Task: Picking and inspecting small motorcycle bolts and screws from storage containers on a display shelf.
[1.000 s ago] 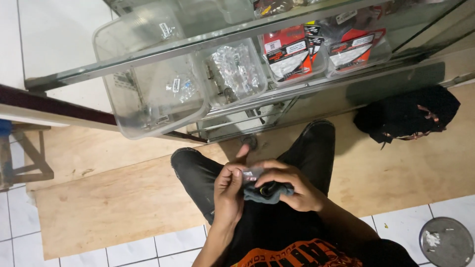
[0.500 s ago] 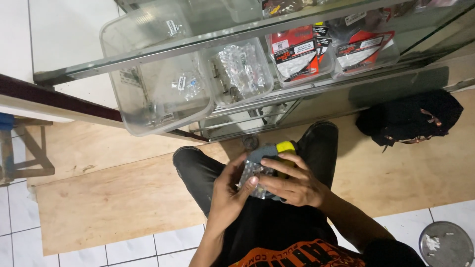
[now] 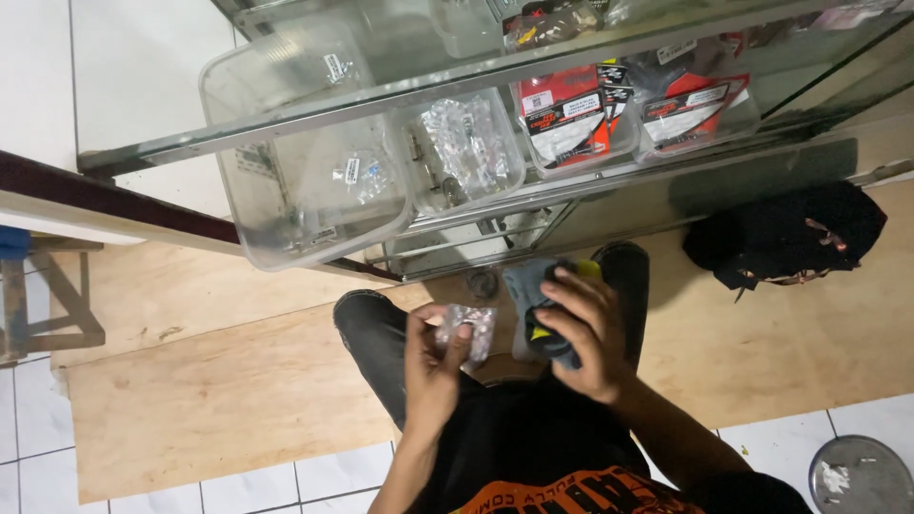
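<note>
Left hand [image 3: 433, 366]: fingers pinching a small clear plastic packet [image 3: 466, 328], raised above the lap, seemingly for inspection.
Right hand [image 3: 583, 328]: fingers curled around a grey-and-yellow cloth [image 3: 533, 305], gripped just beside the packet.
Packet contents: too small to tell.
Surroundings: glass display case [image 3: 457, 76] with clear bins ahead; black bag [image 3: 790, 233] on the plywood floor [image 3: 209, 381] at the case's right end.

Glass cabinet [image 3: 533, 205] blocks ahead; open plywood floor [image 3: 209, 400] leftward
</note>
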